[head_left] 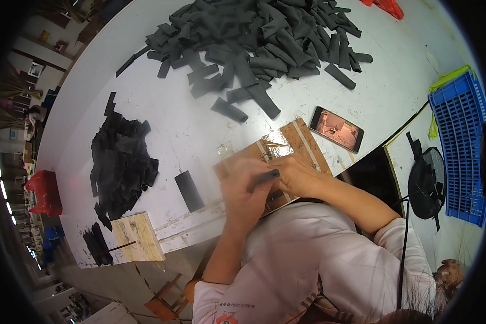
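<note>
A dark folded fabric strip [264, 177] lies across the fingers of my left hand [244, 186], which is closed around it. Beside it, my right hand [296, 176] is curled with its fingers against the end of the strip. What those right fingers pinch is hidden. Both hands are over a brown wooden board [308, 141] at the table's near edge. The board carries pale strips and a shiny metal plate [278, 143]. Left of my hands, a single flat black fabric piece [189, 191] rests on the table.
A large heap of dark fabric tubes [275, 40] covers the far table [178, 119]. Flat black pieces [121, 162] are piled at the left, near a wooden block [137, 237]. A phone [336, 129] lies right of the board. A blue basket [459, 151] stands at far right.
</note>
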Tool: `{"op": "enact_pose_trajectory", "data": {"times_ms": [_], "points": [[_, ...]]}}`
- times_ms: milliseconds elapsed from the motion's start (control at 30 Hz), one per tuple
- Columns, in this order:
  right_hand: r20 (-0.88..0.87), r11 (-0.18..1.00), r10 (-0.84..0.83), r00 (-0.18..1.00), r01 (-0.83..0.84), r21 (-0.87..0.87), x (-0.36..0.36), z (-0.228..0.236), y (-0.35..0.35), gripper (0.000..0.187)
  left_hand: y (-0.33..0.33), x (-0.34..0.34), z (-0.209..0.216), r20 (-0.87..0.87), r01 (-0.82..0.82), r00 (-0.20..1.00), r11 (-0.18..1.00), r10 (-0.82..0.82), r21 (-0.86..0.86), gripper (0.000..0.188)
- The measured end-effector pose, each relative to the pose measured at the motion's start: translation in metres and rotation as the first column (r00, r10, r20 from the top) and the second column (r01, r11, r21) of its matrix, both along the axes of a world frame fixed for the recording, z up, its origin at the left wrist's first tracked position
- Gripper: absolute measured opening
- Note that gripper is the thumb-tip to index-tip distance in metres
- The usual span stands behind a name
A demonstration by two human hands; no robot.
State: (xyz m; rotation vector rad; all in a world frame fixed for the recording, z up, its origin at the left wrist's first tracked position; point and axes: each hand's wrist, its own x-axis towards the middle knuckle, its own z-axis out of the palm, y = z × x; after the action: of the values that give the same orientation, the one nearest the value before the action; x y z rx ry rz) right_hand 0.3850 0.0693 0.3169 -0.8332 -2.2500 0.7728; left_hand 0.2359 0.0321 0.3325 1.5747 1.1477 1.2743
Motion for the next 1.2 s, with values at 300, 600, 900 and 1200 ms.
{"op": "enact_pose_trajectory", "data": {"times_ms": [300, 600, 900, 1200], "points": [[-0.106, 0.999, -0.015, 0.994, 0.011, -0.044, 0.001, -0.028, -0.005, 0.012, 0.001, 0.001, -0.001, -0.111, -0.006, 0.994, 0.999, 0.001, -0.043, 0.014], [0.009, 0.999, -0.054, 0.999, 0.054, 0.000, 0.005, -0.025, -0.005, 0.012, -0.015, 0.004, -0.004, 0.444, 0.003, 0.896, 1.000, 0.009, -0.027, 0.019], [-0.046, 0.998, -0.007, 0.999, 0.005, -0.060, 0.000, -0.035, -0.002, 0.014, -0.013, -0.001, -0.002, 0.197, -0.020, 0.980, 1.000, 0.018, 0.007, 0.020], [0.090, 0.999, -0.003, 0.996, 0.006, -0.034, 0.008, 0.003, 0.000, 0.009, -0.019, 0.004, -0.001, 0.515, -0.176, 0.848, 0.983, 0.121, 0.059, 0.014]]}}
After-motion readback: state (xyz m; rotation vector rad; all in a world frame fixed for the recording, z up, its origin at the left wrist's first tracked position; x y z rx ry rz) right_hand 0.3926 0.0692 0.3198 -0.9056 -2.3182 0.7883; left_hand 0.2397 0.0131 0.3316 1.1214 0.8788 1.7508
